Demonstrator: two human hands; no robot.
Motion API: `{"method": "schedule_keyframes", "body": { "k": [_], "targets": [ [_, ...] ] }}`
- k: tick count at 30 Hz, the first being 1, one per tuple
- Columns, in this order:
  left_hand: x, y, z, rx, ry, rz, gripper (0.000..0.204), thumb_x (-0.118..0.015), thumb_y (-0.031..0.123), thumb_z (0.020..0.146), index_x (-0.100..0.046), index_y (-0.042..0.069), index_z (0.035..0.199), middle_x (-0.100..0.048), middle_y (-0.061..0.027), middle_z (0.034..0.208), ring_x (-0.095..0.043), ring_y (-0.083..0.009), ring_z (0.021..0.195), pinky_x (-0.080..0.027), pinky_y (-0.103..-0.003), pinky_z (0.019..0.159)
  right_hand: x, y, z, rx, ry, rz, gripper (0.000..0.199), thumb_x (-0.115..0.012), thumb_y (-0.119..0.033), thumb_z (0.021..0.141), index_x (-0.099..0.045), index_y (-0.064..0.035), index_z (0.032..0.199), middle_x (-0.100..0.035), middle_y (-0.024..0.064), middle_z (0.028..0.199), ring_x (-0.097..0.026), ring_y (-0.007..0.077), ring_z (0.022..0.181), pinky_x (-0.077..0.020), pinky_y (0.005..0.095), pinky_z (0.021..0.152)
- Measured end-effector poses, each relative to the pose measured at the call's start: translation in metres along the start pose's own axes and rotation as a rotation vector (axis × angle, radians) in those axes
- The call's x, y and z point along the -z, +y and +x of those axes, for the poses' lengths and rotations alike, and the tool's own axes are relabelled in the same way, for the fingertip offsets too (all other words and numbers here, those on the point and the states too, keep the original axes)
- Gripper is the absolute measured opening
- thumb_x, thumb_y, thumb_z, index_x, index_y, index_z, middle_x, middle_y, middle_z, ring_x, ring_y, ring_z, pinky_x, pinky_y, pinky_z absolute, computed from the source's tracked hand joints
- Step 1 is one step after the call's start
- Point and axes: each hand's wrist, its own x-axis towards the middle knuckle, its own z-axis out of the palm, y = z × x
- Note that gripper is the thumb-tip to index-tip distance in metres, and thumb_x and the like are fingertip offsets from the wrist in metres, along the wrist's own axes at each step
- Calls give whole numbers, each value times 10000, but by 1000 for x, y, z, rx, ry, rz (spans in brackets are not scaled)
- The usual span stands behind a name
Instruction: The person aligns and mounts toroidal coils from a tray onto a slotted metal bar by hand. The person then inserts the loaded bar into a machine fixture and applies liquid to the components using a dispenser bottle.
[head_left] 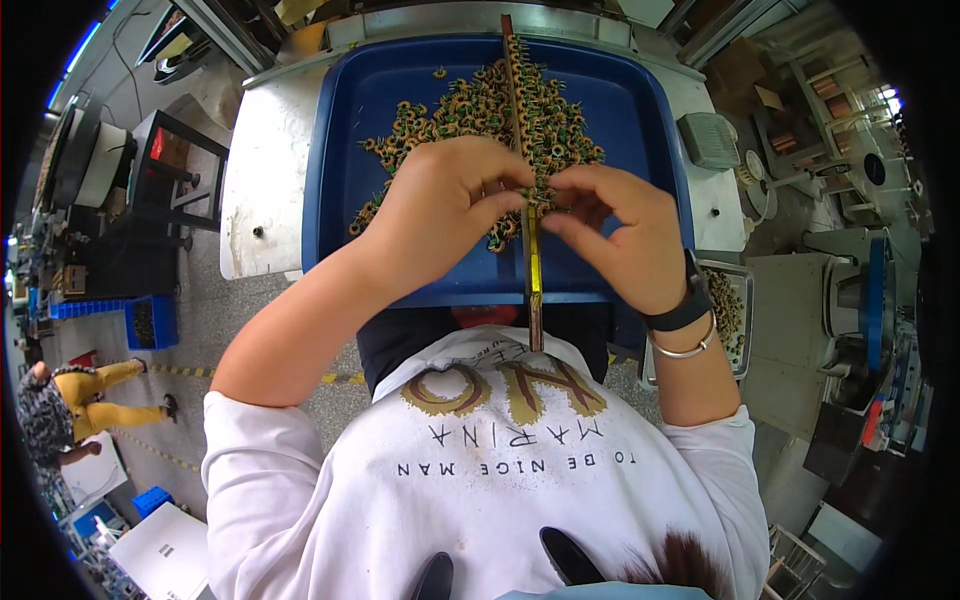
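Small ring-shaped wound coils [450, 115], copper-coloured with green, lie heaped in a large blue tray [338, 190]. A long narrow rail [534, 275] with a yellow stretch runs over the tray from the far edge toward my body. Coils stand in a row along its far part. At the near end of that row, my left hand [435, 205] pinches a small coil from the left side. My right hand [630, 225] meets it from the right, fingers curled around the coils at the rail. The fingertips partly hide the pieces between them.
The tray rests on a white worktop [265, 190]. Right of it are a grey-green plastic box [708, 138] and a metal tray of small parts [735, 310]. A blue bin [152, 322] stands on the floor at left, near a person in yellow trousers [95, 395].
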Motion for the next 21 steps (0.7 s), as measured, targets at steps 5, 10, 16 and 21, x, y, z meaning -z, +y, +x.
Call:
{"method": "schedule_keyframes", "body": {
  "k": [5,10,16,21],
  "targets": [
    [6,8,6,662,-321,-664,371,-639,-6,669,-533,23,1024,-580,-99,899,-561,-291,856,-461,-339,762,-1,5,-2,169,-56,-60,178,-674,-85,689,-593,-19,834,-585,109,725,-575,261,650,-454,305,577],
    [3,2,4,-45,-193,136,388,-621,47,704,-532,10,1080,-525,-128,1113,-519,-290,1003,-439,-364,845,4,16,-8,153,-204,-133,173,-653,-95,705,-602,-21,853,-585,112,727,-581,268,664,-456,318,584],
    [-5,-6,-1,-86,-258,165,425,-618,85,715,-533,5,1124,-471,-145,1240,-484,-286,1105,-419,-359,903,1,12,-11,70,-218,-57,174,-652,-117,708,-609,-39,857,-583,112,718,-566,269,605,-456,316,570],
    [-6,-3,0,-83,-252,150,425,-630,85,708,-543,3,1116,-480,-148,1234,-492,-285,1103,-416,-357,911,-5,15,-5,89,-150,-132,175,-662,-137,713,-617,-58,862,-592,98,702,-576,249,607,-460,309,567]
  ]
}}
